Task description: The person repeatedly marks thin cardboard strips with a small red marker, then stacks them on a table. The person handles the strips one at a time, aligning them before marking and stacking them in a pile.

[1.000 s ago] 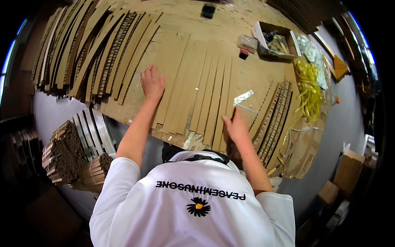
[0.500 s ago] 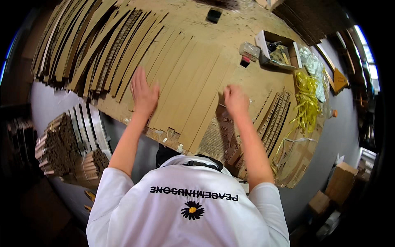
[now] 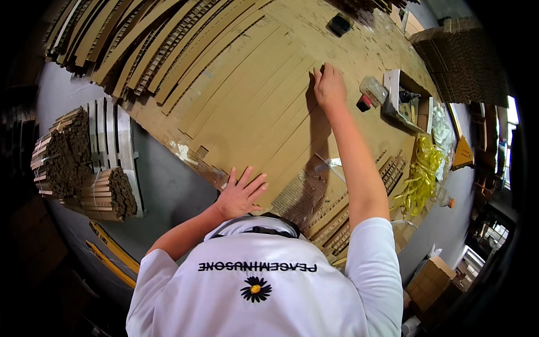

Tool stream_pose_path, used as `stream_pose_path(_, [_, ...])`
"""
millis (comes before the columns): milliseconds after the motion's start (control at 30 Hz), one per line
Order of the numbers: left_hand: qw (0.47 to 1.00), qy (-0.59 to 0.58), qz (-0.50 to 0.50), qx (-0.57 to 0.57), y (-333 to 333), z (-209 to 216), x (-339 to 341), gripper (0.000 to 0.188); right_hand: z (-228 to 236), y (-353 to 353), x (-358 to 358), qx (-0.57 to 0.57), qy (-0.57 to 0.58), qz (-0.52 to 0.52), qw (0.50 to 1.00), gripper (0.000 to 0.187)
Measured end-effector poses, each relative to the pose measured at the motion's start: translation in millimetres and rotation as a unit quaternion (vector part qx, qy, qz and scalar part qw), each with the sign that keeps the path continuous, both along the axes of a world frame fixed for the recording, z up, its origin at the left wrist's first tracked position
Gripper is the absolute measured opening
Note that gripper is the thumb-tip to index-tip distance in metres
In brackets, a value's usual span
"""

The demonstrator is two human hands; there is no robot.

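Across the worktop, head view: flat brown cardboard strips lie side by side in the middle, forming one broad slanting sheet between the two hands. Left hand: fingers spread, palm down, resting at the near ends of the strips, close to the table edge. Right hand: reaching to the far right border of the row, fingers bent; cannot tell whether they pinch a strip or only touch its edge. Upper left: a larger pile of strips, several on edge with honeycomb cores showing. Right of the right hand: a clear plastic container, then an open white-walled box. Farther right, yellow ribbon in a loose tangle. Lower left, off the table: tied bundles beside pale slats
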State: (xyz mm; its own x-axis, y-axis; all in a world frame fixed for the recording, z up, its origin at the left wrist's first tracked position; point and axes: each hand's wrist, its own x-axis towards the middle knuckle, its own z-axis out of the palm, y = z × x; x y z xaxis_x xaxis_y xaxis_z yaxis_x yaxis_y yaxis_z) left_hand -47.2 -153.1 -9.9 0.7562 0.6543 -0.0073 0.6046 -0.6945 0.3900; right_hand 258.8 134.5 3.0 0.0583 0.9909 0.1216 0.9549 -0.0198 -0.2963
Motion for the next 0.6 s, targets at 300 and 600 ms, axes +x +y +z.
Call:
stream_pose_path(300, [0.96, -0.057, 0.263, -0.07, 39, 33, -42, 0.095, 13, 70, -19, 0.087, 0.034, 0.054, 0.994, 0.046])
stream_pose_path(600, [0.87, -0.162, 0.46, 0.076, 93, -9, -42, 0.09, 12, 96, -94, 0.104, 0.001, 0.083, 0.991, 0.044])
